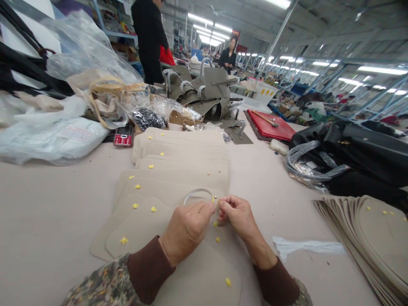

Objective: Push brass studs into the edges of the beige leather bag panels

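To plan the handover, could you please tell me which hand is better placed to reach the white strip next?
Probably the right hand: it is nearer the white strip, which lies on its own side, while the left hand would likely cross past the other.

Beyond the far left corner of my table (pixel 47 212) I see a well-stocked blue metal shelf (pixel 122 35); straight past the table, rows of bright tube lights (pixel 200 19) run into the distance under a grey ceiling (pixel 318 23). A pale pole (pixel 279 36) slants up behind the table, and blue metal beams (pixel 353 61) stretch away to the table's right
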### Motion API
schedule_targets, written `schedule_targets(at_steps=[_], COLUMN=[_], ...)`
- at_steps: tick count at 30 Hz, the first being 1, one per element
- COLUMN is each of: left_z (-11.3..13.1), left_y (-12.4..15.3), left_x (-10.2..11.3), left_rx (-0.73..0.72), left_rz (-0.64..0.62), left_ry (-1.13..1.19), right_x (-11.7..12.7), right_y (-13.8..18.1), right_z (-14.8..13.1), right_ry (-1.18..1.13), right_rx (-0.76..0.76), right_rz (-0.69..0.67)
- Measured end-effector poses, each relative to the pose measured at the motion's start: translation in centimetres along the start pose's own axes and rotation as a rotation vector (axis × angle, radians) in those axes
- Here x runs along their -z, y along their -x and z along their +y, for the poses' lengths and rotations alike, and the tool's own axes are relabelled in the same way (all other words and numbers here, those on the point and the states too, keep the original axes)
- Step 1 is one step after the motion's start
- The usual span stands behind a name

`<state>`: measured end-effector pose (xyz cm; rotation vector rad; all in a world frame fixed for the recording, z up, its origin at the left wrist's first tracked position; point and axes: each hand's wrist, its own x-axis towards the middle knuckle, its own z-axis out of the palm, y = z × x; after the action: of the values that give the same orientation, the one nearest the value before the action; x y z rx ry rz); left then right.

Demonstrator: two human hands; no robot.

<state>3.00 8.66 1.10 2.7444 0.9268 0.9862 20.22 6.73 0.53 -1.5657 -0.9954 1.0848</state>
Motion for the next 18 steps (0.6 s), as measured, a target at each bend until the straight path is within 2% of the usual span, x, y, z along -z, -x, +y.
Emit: schedule_targets(at_steps=[4, 6, 10, 15, 18], left_z=[-0.4, -0.5, -0.5, -0.5, -0.5], left_y=[0.1, 0.2, 0.2, 0.3, 0.4], left_x=[-0.7, -1.0, -1.1, -1.1, -1.1], left_rx=[0.024, 0.025, 0.026, 0.035, 0.048], left_rz=[-0.24, -0.315, -0.362, -0.372, -0.375], left_ry=[-0.195, -0.23, -0.228, -0.208, -0.198], right_x=[1.1, 1.1, 0.5, -0.1, -0.2], right_y=[-1.7, -2.0, -2.2, -2.4, -2.5], right_z=[0.9, 1.0, 0.5, -0.1, -0.1], right_ry=[0.028, 0.093, 0.275, 0.579, 0.669], right_rx=[-0.005, 0.01, 0.053, 0.199, 0.25], right_rz=[-0.017, -0.024, -0.024, 0.003, 0.021])
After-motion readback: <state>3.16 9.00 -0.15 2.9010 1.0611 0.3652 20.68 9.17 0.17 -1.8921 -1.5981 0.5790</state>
